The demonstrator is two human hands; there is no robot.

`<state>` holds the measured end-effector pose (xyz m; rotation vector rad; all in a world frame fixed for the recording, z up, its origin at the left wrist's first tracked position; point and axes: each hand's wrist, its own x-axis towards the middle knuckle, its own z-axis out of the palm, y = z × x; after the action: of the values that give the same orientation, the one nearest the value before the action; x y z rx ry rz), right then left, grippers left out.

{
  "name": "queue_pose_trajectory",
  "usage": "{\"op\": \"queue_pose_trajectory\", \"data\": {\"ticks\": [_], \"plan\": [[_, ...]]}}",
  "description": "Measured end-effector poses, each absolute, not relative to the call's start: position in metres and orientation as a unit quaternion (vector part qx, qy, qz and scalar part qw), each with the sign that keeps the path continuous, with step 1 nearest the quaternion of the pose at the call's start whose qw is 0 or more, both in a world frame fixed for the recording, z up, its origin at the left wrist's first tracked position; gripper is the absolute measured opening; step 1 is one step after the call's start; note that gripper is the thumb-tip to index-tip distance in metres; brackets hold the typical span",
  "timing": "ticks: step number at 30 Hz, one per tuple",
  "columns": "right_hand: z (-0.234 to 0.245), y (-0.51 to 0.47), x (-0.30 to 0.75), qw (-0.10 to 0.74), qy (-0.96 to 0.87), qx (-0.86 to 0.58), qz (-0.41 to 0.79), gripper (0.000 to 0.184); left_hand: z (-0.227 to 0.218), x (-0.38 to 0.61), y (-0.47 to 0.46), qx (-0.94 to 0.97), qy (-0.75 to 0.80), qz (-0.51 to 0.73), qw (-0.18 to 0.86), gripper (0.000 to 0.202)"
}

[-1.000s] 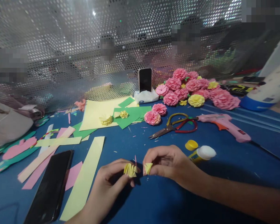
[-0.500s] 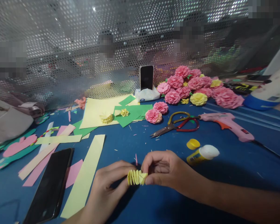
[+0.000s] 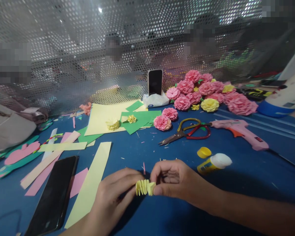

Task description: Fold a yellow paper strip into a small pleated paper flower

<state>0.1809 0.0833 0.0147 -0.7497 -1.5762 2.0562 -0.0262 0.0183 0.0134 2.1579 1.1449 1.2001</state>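
Observation:
A small pleated strip of yellow paper [image 3: 144, 187] is stretched between my two hands, low in the middle of the view. My left hand [image 3: 118, 190] pinches its left end between thumb and fingers. At the other end, my right hand [image 3: 170, 178] grips the last fold with thumb and forefinger, the other fingers curled. An open glue stick [image 3: 215, 163] lies just beyond my right hand, its yellow cap [image 3: 204, 152] beside it. Left of my left hand lies a long pale yellow paper strip [image 3: 90, 183].
A dark phone [image 3: 54, 196] and crossed paper strips [image 3: 49, 157] lie at left. Beyond my hands are scissors [image 3: 184, 132], a pink glue gun [image 3: 243, 131] with a cord, and a heap of pink paper flowers [image 3: 194, 90]. Another phone [image 3: 155, 82] leans upright against perforated metal panelling [image 3: 127, 75].
The folded yellow paper has turned slightly, and its right-end fold shows a different face. Both hands keep their grip and have hardly moved.

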Motion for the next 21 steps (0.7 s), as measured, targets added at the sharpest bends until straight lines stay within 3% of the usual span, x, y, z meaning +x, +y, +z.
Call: {"op": "queue_pose_trajectory", "data": {"ticks": [12, 21], "plan": [[0.0153, 0.0861, 0.1788, 0.199, -0.564, -0.292, 0.747, 0.024, 0.0132, -0.0329, 0.022, 0.833, 0.403, 0.371, 0.083, 0.017], [0.0157, 0.0882, 0.1794, 0.198, -0.581, -0.295, 0.732, 0.031, 0.009, -0.03, 0.0237, 0.833, 0.396, 0.362, 0.131, 0.019]]}}
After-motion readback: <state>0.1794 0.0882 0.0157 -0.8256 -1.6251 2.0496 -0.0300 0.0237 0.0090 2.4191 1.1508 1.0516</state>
